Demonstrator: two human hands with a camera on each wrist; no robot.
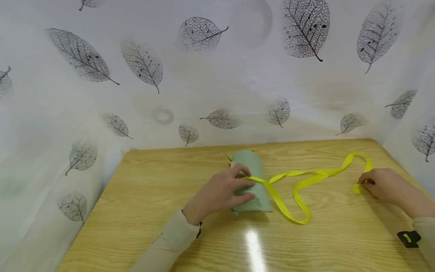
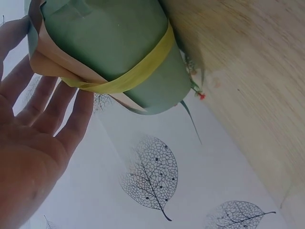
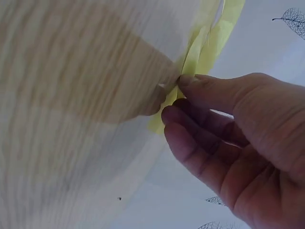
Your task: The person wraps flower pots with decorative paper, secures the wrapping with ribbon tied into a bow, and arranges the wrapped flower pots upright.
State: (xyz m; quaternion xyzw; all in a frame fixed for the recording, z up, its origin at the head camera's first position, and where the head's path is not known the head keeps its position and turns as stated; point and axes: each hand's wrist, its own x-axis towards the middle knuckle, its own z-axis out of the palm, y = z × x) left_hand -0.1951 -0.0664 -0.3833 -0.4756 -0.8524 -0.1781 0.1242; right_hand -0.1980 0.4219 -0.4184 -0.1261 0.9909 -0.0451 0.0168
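Observation:
A small bouquet (image 1: 249, 162) wrapped in green paper lies on the table, its open end away from me. Red bits and a thin leaf (image 2: 191, 121) poke out past the wrapper in the left wrist view. Across the wrapper runs a yellow ribbon (image 2: 143, 71). My left hand (image 1: 221, 192) grips the bouquet from the left, with fingertips at the ribbon and the paper's folded edge (image 2: 52, 57). Over at the right, my right hand (image 1: 385, 185) pinches the ribbon (image 3: 193, 55) near its end between thumb and fingers. Slack ribbon loops over the tabletop between both hands.
The wooden table (image 1: 153, 181) carries the work. Behind it and at the sides hangs a pale curtain (image 1: 204, 83) printed with dark leaf skeletons. A black strap (image 1: 409, 239) is by the right sleeve, and a bright reflection lies near the front.

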